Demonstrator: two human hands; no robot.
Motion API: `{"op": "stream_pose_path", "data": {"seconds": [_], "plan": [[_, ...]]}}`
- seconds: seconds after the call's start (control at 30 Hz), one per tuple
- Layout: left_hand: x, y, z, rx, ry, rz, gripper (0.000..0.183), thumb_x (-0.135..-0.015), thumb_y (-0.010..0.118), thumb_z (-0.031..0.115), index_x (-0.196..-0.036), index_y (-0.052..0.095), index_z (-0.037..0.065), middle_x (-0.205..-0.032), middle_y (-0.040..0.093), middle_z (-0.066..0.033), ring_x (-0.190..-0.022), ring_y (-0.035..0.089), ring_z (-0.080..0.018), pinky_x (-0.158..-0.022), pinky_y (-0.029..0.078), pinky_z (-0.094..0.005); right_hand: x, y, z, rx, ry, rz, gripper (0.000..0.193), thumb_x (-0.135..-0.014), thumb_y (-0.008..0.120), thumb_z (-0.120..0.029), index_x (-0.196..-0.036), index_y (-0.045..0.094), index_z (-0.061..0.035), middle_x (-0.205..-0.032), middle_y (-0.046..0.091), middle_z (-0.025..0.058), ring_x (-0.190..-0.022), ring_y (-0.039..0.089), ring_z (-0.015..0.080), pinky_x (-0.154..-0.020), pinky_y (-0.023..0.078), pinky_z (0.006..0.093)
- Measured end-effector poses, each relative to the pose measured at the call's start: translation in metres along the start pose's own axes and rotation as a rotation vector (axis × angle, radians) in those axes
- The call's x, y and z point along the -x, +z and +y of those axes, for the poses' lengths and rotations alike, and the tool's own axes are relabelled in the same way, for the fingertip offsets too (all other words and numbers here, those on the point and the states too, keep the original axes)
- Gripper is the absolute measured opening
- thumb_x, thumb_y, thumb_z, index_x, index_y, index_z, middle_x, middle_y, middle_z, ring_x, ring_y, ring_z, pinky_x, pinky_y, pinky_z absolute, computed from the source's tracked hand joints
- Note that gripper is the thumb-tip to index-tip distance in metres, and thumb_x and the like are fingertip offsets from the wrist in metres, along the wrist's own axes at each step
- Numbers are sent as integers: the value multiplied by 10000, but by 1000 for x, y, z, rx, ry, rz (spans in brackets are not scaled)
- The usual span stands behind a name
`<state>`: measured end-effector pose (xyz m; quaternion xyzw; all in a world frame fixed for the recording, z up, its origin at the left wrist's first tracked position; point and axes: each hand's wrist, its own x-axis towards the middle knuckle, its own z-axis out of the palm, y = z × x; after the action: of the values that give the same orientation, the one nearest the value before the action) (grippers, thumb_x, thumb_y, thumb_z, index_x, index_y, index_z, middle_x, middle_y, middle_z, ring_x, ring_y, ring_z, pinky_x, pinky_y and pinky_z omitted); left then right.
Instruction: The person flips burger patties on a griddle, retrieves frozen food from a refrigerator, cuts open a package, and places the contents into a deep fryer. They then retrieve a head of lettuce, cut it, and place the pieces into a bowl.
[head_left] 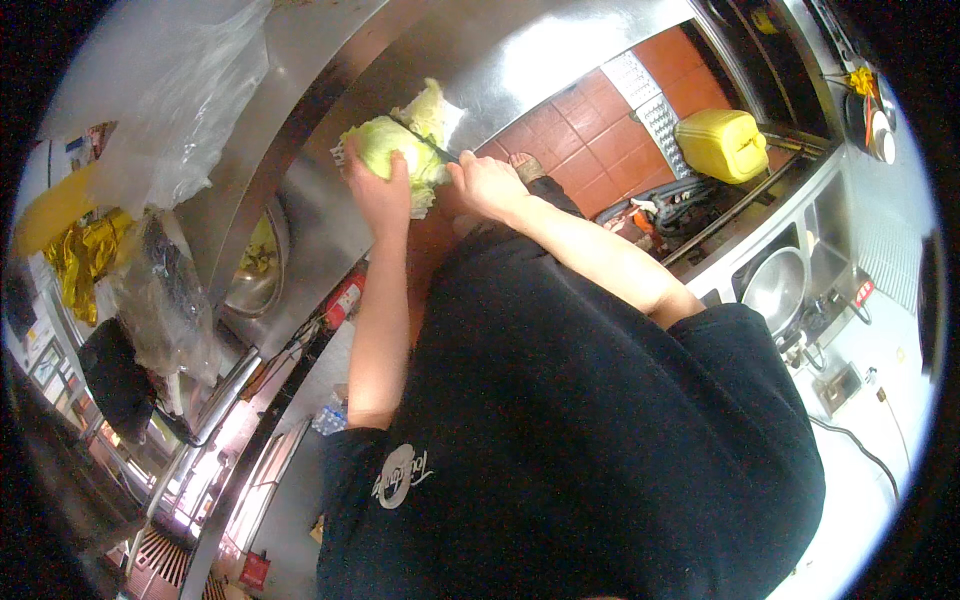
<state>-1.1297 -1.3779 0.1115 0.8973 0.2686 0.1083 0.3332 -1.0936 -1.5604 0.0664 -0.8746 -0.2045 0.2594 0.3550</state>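
Observation:
A pale green cabbage (372, 146) rests on the steel counter (480, 45), with a loose-looking piece of cabbage leaf (428, 108) on its far side. My left hand (380, 192) is wrapped round the near left side of the cabbage and steadies it. In my right hand (487, 186) is a knife, gripped by its handle. The dark knife blade (432, 147) reaches left to the cabbage, between the head and the leaf piece. How deep the edge sits in the cabbage I cannot tell.
To the left, a round metal bowl (268, 285) holds yellowish green scraps. Clear plastic sheeting (160, 100) hangs at the upper left. A yellow jerrycan (715, 145) stands beyond the red tiled floor (560, 135). At the right, a metal bowl (777, 285) sits by a sink.

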Motion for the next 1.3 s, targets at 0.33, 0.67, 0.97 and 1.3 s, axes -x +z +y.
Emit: {"op": "stream_pose_path", "data": {"seconds": [0.33, 0.67, 0.97, 1.3], "plan": [[5, -47, -88, 1434, -709, -1, 621, -1003, 427, 539, -1479, 491, 145, -1474, 524, -136, -1349, 515, -332, -1057, 481, -564, -9, -30, 10, 138, -7, -12, 394, -1058, 486, -406, -985, 586, -32, -783, 687, 279, -783, 684, 490, -736, 544, 592], [67, -57, -78, 2588, -449, -414, 860, -840, 725, 491, -1556, 377, 164, -1556, 374, -209, -1363, 431, -465, -850, 613, -558, -65, -58, 5, 360, -434, 122, 329, -985, 637, -313, -1249, 643, -117, -977, 655, 197, -823, 689, 392, -720, 570, 479], [123, -78, -62, 2114, -312, 168, 719, -985, 523, 616, -1546, 423, 178, -1557, 462, -150, -1419, 447, -419, -1002, 539, -577, -80, -63, -45, 340, -740, 158, 482, -952, 715, -329, -1348, 627, -69, -1239, 603, 168, -1097, 622, 331, -936, 516, 464], [123, -136, -115, 1505, -148, 457, 703, -999, 621, 483, -1530, 414, 70, -1492, 536, -101, -1365, 528, -282, -1150, 434, -445, -38, 25, -227, -224, -614, -724, 706, -1067, 530, -405, -1615, 253, -57, -1622, 356, 182, -1335, 507, 264, -1059, 448, 369]]}}
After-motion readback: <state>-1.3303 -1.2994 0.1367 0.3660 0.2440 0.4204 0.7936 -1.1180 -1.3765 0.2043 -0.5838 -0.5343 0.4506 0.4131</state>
